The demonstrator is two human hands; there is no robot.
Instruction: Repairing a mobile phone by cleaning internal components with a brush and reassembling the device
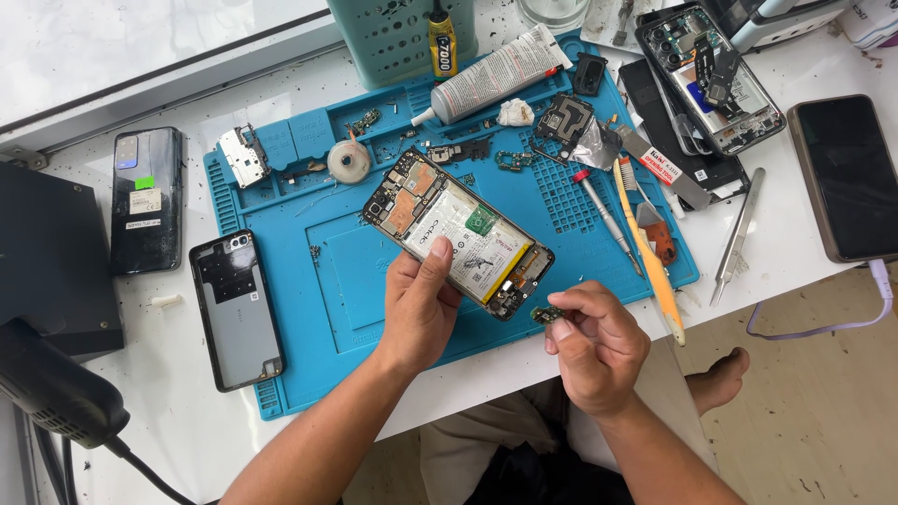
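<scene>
An opened phone [458, 234], its back cover off and its battery and boards showing, is being held tilted above the blue work mat [327, 281]. The left hand [418, 304] is gripping it from below, thumb lying across the battery, the other fingers hidden beneath the body. Just beside the phone's lower corner, the right hand [596, 344] is pinching a small circuit part [547, 314] between thumb and fingertips; the part is too small and too covered by the fingers to make out its shape, and whether it is touching the phone cannot be told.

On the mat behind the phone, a white glue tube [496, 75], a loose board [245, 156], a round white part [349, 161], a screwdriver [603, 213] and a yellow-handled brush [650, 257] are lying among scattered bits too tiny to identify. A phone back cover [237, 309] is resting on the mat's left edge, with a dark phone [147, 199] further left. Tweezers [739, 238] are lying on the white table [795, 271] to the right, near another dismantled phone [711, 75] that is partly cut off at the top, and a dark-screened phone [847, 178] with a cable [842, 325].
</scene>
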